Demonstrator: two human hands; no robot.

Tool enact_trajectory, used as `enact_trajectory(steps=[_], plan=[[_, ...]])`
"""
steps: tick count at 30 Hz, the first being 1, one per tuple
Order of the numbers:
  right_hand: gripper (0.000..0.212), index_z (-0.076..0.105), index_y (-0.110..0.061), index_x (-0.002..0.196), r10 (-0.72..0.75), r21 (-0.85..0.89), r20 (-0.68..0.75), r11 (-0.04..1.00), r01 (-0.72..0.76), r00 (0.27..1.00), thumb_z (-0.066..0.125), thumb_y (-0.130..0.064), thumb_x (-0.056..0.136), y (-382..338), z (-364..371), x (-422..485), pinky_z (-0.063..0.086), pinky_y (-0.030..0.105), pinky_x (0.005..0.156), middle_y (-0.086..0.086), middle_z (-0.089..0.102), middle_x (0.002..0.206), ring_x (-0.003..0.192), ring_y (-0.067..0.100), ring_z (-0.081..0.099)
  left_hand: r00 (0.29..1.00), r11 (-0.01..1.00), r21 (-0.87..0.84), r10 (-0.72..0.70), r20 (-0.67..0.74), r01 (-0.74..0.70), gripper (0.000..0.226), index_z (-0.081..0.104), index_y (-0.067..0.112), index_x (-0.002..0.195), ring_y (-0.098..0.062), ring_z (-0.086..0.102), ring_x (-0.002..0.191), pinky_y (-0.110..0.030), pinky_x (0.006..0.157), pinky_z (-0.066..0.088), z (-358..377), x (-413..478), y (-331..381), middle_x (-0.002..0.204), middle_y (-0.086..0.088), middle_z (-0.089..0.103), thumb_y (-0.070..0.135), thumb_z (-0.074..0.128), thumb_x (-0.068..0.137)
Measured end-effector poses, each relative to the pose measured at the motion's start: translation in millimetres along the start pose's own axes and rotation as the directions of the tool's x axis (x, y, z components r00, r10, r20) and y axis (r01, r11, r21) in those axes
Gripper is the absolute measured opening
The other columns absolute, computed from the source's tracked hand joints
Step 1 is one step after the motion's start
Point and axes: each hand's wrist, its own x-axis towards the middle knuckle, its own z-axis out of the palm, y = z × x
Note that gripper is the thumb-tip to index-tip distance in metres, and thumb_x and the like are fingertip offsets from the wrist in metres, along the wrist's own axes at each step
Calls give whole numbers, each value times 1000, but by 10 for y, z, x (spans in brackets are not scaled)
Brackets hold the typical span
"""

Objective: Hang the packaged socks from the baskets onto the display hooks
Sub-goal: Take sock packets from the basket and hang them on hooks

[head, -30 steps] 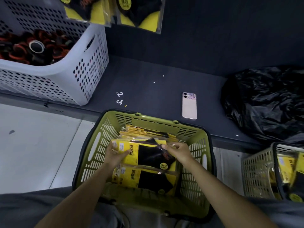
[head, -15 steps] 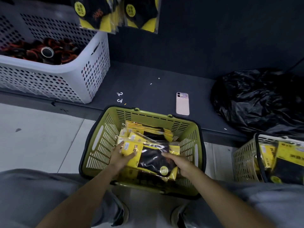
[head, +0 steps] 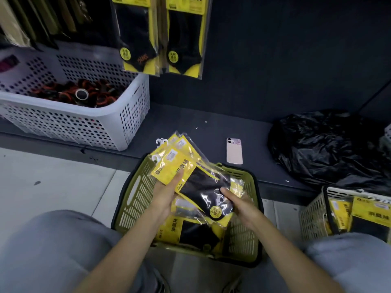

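A stack of yellow-and-black packaged socks (head: 186, 172) is lifted above the green basket (head: 135, 193), tilted with its white hanger tabs up and to the left. My left hand (head: 164, 194) grips the stack's left side, thumb on top. My right hand (head: 239, 203) holds its lower right end. More sock packs (head: 190, 229) lie in the basket. Two rows of the same sock packs (head: 160, 37) hang from the display wall above. The hooks themselves are out of view.
A white perforated basket (head: 84, 121) with black and red items sits on the dark ledge at left. A pink phone (head: 234, 151) and a black plastic bag (head: 330, 144) lie on the ledge. A second basket with sock packs (head: 357, 214) stands at right.
Both hands have raised the stack of sock packs out of the green basket. The view has tilted up, so more of the hanging packs shows.
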Motion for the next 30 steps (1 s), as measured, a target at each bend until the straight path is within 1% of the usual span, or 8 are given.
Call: enact_trajectory(steps=[4,8,11,14,18,23,25,30], plan=[[83,41,-41,130,-373,-224,35,901,371,927,78,-56,57,-371,5,11,36,33,108,-10,50,136,128,7,45,933,902,249,318,169,-353,23,67,29,99,1,68,87,-9,65,49,29,-55,313,91,18,72,30,75,78],[82,38,-44,132,-433,-272,199,838,474,879,77,-61,62,-597,195,65,40,25,103,-17,53,134,126,0,48,813,786,311,379,442,-535,31,66,22,104,-4,68,94,-16,76,52,169,-11,364,97,10,73,11,76,77],[75,41,-36,131,-375,-278,217,861,425,902,79,-47,67,-402,231,148,45,26,101,-10,60,128,121,8,55,819,773,390,276,503,-500,50,55,8,124,-17,64,107,-27,90,51,164,125,104,114,-6,68,9,75,78],[58,43,-25,130,-237,-412,207,859,304,949,73,-28,81,18,134,249,41,33,105,-1,56,131,127,18,50,870,757,544,64,490,-362,73,28,2,142,-15,55,116,-11,90,46,15,232,-265,133,-11,55,7,70,82],[60,46,-12,136,-148,-535,135,821,198,980,72,-27,83,332,93,313,39,26,101,3,55,133,128,22,48,914,639,719,-61,401,-273,69,31,6,143,-16,42,128,-31,108,36,-199,330,-630,137,0,46,20,68,86],[46,56,-13,124,-313,-440,132,832,339,940,74,-18,82,-40,164,244,44,13,89,-2,63,118,115,14,58,890,683,633,54,453,-365,46,56,6,125,-21,59,115,-18,91,47,-129,352,-288,117,-1,64,19,70,84],[43,58,-20,119,-407,-370,105,831,416,907,76,-24,79,-343,217,160,46,10,84,-6,66,113,106,4,61,862,749,527,114,494,-401,46,58,12,123,-16,63,110,-24,95,48,-52,271,33,117,1,66,24,72,81],[36,58,-14,102,-604,-171,-64,791,587,795,80,-22,74,-1075,485,-51,54,26,78,1,69,98,89,11,64,819,854,256,287,497,-454,54,57,19,121,-13,66,104,-27,88,53,243,51,811,114,1,69,38,71,72]])
